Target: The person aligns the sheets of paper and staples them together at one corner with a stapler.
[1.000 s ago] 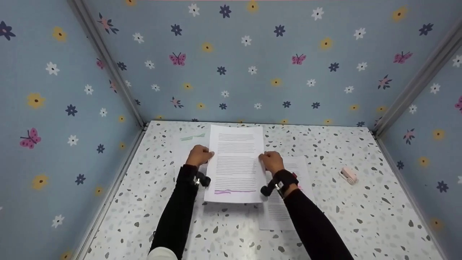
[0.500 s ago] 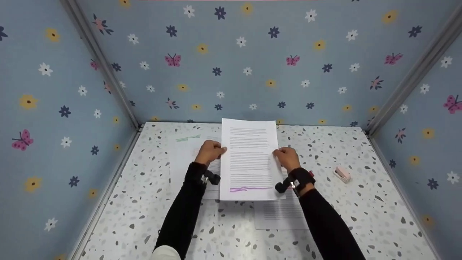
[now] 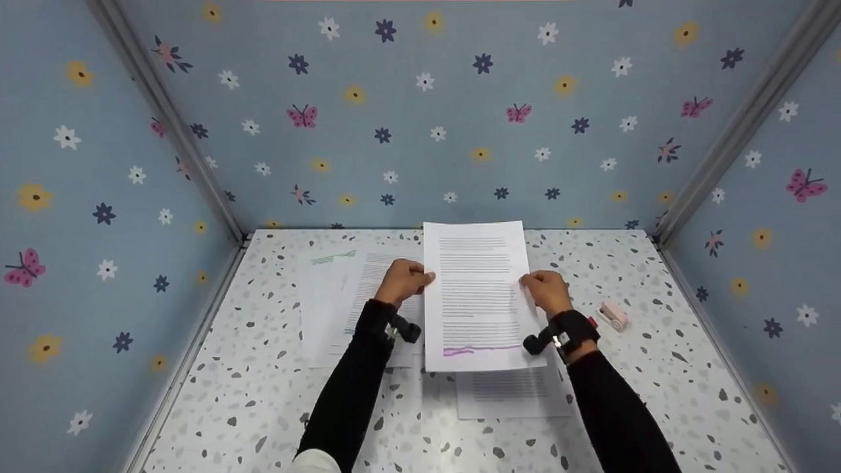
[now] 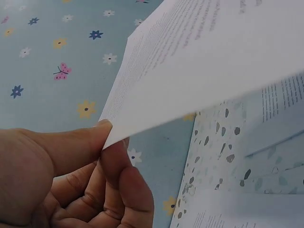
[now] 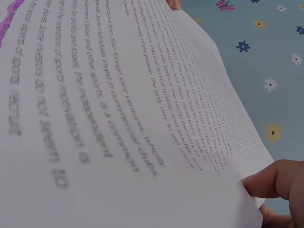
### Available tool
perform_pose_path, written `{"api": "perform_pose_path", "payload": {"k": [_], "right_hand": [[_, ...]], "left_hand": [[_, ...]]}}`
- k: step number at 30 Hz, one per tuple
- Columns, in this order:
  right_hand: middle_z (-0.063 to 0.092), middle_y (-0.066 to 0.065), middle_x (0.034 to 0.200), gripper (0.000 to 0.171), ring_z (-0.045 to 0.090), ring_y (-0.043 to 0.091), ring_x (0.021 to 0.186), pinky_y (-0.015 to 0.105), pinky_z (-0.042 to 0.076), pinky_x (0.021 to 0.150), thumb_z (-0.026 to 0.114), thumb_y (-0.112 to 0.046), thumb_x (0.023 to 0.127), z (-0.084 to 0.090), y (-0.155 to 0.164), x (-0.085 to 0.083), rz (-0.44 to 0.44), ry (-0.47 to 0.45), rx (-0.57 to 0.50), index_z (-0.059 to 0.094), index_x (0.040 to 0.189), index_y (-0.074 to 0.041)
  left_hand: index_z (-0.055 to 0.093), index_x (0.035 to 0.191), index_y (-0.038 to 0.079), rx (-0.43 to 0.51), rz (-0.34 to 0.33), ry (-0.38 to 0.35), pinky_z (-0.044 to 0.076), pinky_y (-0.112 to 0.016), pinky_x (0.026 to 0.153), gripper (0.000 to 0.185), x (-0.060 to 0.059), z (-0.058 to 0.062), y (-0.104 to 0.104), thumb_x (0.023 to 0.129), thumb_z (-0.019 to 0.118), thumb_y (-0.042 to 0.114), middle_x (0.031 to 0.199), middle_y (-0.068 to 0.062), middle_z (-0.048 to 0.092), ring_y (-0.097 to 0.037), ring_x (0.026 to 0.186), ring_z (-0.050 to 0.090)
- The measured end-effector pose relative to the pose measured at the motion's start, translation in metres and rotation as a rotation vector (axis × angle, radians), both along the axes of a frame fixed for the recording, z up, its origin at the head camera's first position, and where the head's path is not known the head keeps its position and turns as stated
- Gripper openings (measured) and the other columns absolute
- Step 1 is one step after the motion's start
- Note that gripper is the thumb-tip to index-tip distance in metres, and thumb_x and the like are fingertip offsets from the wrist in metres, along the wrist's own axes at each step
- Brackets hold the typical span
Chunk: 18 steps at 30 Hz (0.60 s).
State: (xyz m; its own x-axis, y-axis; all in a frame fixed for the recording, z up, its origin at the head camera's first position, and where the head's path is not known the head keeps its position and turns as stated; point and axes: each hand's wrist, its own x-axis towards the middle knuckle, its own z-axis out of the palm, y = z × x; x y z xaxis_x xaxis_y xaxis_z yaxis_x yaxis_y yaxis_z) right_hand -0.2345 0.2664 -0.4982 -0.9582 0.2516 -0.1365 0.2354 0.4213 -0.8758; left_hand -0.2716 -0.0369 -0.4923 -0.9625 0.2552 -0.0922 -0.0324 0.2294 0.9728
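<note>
White printed sheet (image 3: pixel 477 295) with purple scribble near its lower edge, lifted above speckled worktop (image 3: pixel 263 394), pinched at left margin by left hand (image 3: pixel 402 281) and at right margin by right hand (image 3: pixel 545 291). Head view: further sheets lying flat beneath, one green-marked page (image 3: pixel 328 295) at left, another page (image 3: pixel 512 394) below; small pink stapler (image 3: pixel 613 315) well apart at right. Left wrist view alone: thumb (image 4: pixel 71 147) over sheet edge, fingers curled beneath. Right wrist view alone: legible slanted print, thumb tip (image 5: pixel 278 178) on margin.
</note>
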Motion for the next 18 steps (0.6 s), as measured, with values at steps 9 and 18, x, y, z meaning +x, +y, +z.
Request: {"api": "perform_pose_path", "payload": {"k": [9, 18], "right_hand": [[0.068, 0.012, 0.098, 0.027, 0.057, 0.019, 0.081, 0.029, 0.047, 0.068, 0.060, -0.018, 0.096, -0.011, 0.023, 0.011, -0.042, -0.035, -0.001, 0.072, 0.105, 0.005], [0.064, 0.020, 0.116, 0.033, 0.057, 0.024, 0.091, 0.030, 0.046, 0.072, 0.059, -0.019, 0.097, -0.022, 0.041, 0.021, -0.048, -0.069, 0.016, 0.068, 0.115, 0.007]], "left_hand": [[0.025, 0.066, 0.016, 0.040, -0.052, 0.018, 0.026, -0.032, 0.062, 0.053, 0.008, -0.017, 0.022, 0.098, 0.065, 0.001, 0.062, 0.003, 0.019, -0.014, 0.058, 0.020], [0.031, 0.063, 0.016, -0.015, -0.075, 0.052, 0.027, -0.031, 0.059, 0.051, 0.013, -0.029, 0.041, 0.098, 0.067, 0.004, 0.057, 0.003, 0.027, -0.014, 0.054, 0.026]]}}
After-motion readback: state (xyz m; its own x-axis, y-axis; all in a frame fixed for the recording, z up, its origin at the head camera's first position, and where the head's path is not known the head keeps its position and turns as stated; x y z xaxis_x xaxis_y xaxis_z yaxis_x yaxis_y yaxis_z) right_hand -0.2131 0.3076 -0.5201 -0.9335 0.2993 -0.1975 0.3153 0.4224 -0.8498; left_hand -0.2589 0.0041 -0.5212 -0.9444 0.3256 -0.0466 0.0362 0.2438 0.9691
